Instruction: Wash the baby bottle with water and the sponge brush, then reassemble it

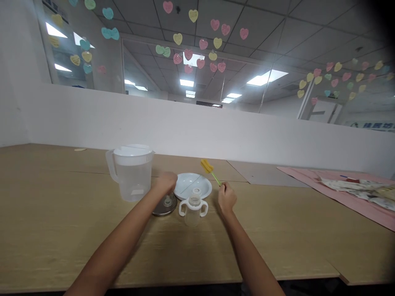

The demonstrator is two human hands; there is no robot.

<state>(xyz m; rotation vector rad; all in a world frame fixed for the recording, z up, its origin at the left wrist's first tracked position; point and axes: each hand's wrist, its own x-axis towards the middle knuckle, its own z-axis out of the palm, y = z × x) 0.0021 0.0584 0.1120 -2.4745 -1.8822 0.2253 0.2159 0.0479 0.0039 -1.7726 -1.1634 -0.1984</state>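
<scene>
standing between hands (168, 182) (227, 198): two-handled bottle (192, 214); yellow brush (206, 166) in right.

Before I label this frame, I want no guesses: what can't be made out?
In the head view:
Left hand: fingertips and anything held, hidden by the hand itself.
Round tray: far part, behind the same hand.
Brush: handle's near end, covered by the right hand.
Pink cloth: cut by the right edge.
Heart notes: writing too small.
</scene>
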